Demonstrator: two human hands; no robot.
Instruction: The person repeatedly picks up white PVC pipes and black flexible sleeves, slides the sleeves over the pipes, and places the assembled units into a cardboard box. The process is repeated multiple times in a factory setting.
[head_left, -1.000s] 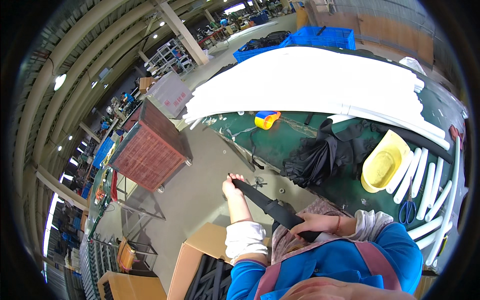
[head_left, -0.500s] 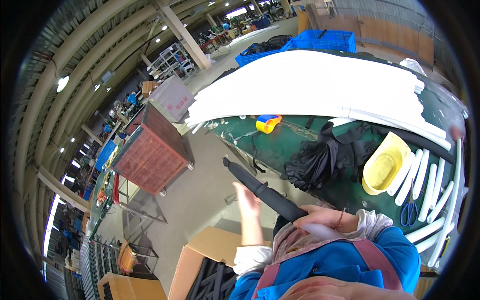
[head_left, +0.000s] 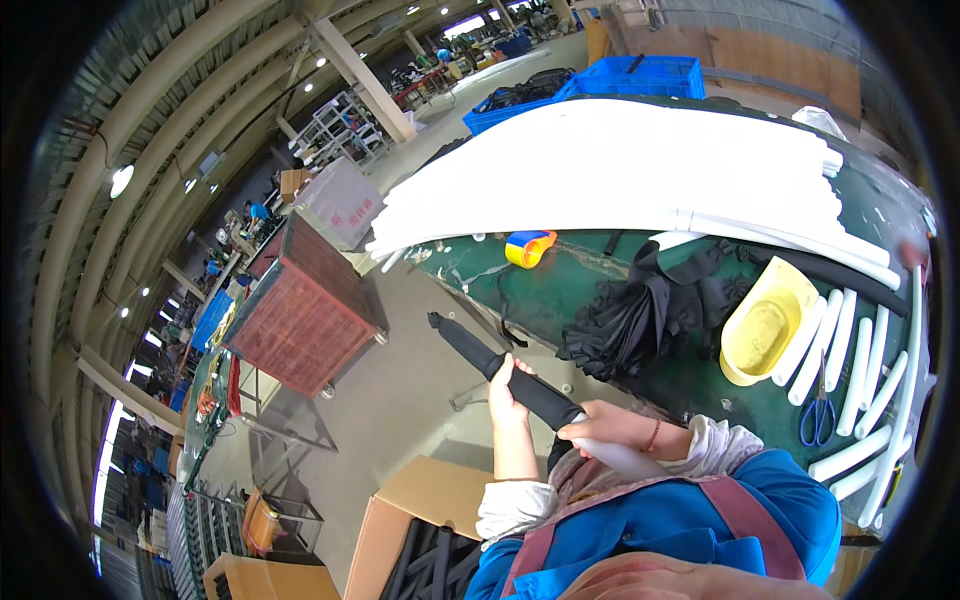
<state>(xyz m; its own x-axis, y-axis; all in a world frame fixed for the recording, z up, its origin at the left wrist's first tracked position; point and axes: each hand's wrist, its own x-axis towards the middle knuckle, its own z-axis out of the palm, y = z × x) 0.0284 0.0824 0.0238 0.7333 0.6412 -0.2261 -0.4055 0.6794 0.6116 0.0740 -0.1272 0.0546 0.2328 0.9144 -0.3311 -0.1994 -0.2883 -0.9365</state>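
Observation:
A black fabric sleeve [head_left: 545, 400] covers most of a white foam tube [head_left: 622, 460], which slants in front of my body with its gathered black tip pointing up and left. My left hand [head_left: 507, 392] is closed around the sleeve near its middle. At the lower end, where black meets white, my right hand [head_left: 610, 425] grips the tube and the sleeve's edge. Right of my hands, a heap of black fabric sleeves [head_left: 625, 330] lies on the green table [head_left: 680, 400].
White tubes [head_left: 610, 165] are piled across the table. Nearby are a tape roll [head_left: 528, 249], a yellow scoop-like container [head_left: 765, 325], blue scissors [head_left: 818, 420] and short white tubes [head_left: 855, 380]. An open cardboard box [head_left: 385, 520] holding black tubes stands below left; a reddish cart [head_left: 305, 325] is beyond.
My left hand, open and off the sleeve before, has closed around it. The right hand has shifted a little left, and more white tube shows beneath it.

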